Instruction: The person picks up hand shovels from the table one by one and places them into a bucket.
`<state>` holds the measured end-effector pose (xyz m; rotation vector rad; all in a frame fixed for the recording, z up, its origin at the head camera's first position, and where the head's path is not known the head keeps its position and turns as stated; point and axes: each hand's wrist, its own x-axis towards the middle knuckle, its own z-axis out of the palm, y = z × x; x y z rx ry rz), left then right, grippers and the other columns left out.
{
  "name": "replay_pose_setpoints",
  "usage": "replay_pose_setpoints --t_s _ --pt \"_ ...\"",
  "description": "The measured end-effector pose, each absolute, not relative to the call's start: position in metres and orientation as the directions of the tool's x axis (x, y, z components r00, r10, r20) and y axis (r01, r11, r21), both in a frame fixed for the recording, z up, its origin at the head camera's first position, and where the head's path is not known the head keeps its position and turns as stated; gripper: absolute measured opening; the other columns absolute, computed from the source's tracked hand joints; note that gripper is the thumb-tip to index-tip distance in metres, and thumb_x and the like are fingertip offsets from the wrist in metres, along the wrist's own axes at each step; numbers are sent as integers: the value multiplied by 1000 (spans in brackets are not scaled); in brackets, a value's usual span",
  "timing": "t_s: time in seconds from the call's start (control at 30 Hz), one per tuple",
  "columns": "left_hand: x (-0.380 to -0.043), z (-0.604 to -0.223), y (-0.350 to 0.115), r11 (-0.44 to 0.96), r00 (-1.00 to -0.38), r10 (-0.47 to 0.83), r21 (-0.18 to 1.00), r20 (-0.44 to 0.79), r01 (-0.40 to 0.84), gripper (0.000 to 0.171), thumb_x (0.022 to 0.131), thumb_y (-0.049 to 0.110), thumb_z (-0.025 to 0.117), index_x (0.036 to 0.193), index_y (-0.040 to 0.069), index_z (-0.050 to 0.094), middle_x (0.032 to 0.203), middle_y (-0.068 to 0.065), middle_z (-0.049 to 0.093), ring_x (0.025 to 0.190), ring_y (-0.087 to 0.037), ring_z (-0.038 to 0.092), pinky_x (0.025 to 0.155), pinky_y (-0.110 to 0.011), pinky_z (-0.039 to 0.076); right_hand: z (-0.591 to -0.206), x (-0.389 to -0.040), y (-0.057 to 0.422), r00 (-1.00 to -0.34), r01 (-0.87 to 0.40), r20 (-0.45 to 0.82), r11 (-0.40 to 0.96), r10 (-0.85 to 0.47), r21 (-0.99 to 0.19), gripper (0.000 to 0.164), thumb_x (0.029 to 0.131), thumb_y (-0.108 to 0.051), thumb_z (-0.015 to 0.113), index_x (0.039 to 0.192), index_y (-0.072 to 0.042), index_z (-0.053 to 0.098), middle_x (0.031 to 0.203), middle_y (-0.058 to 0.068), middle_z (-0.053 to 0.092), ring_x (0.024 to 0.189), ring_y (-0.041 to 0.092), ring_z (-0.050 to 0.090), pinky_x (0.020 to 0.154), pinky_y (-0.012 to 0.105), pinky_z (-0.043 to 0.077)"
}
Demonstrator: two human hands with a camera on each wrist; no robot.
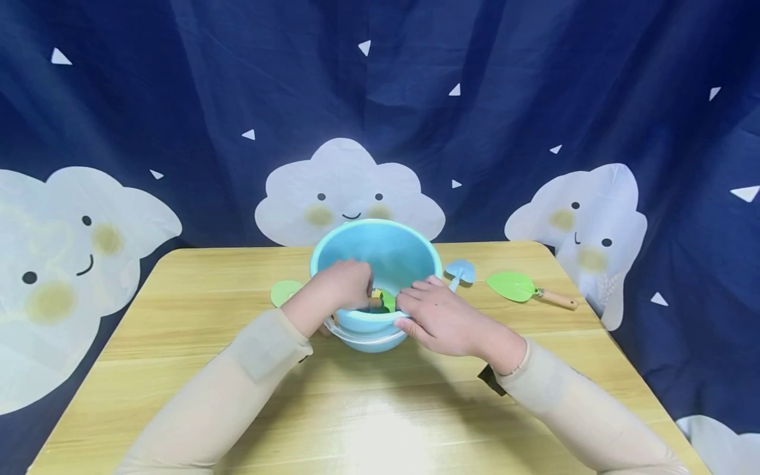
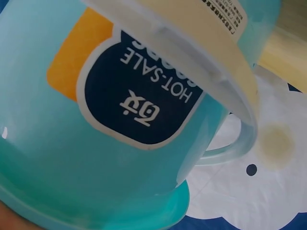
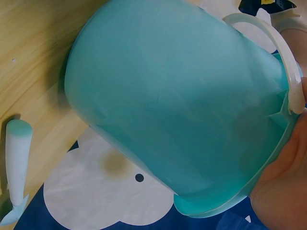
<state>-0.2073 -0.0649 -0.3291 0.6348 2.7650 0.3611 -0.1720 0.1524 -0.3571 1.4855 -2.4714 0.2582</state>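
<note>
A light blue bucket stands on the table, tilted toward me in the head view, with its pale carrying handle lying across its near side. My left hand reaches over the rim and grips a small green garden tool by its wooden handle inside the bucket; the far end of the tool is hidden. On the right side of the rim, my right hand holds the bucket, thumb outside. A printed label shows on the bucket's wall in the left wrist view.
Right of the bucket lie a small blue shovel and a green trowel with a wooden handle. A pale green tool lies on the left, partly behind my left arm. A dark blue curtain with clouds hangs behind the table.
</note>
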Motion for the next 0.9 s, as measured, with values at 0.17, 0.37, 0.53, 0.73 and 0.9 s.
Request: replay_pose_setpoints --t_s 0.17,0.37,0.53,0.73,0.9 --pt "-208 -329 -64 875 -849 462 289 -256 389 36 89 34 77 66 12 59 58 3 52 54 -14 48 55 -29 44 -357 -172 153 -453 -884 294 467 -842 -26 30 107 -40 41 86 -19 47 80 -9 41 79 15 41 81 34 32" --pt "-209 -331 -64 874 -837 466 296 -288 385 39 89 33 76 64 12 56 54 3 42 49 -13 41 52 -28 40 -357 -172 153 -462 -881 284 472 -840 -35 27 106 -38 45 86 -19 47 80 -9 42 80 15 42 82 34 32" --pt "-210 -331 -63 878 -835 458 300 -305 372 36 89 33 76 67 11 58 56 2 43 50 -14 43 53 -29 42 -357 -172 153 -469 -878 273 477 -840 -41 26 105 -37 47 87 -19 47 81 -9 42 80 15 41 82 34 32" --pt "-209 -328 -64 882 -837 451 299 -310 365 33 90 33 76 71 10 62 60 1 52 55 -15 49 57 -30 46 -357 -173 152 -471 -877 274 479 -839 -39 28 106 -39 44 87 -19 47 80 -9 43 80 15 42 82 34 32" --pt "-209 -326 -64 884 -840 443 307 -313 352 32 89 31 77 72 10 62 61 0 52 55 -15 49 58 -31 46 -356 -173 152 -467 -879 277 476 -840 -36 29 106 -39 42 86 -19 47 80 -9 42 80 15 42 82 34 32"
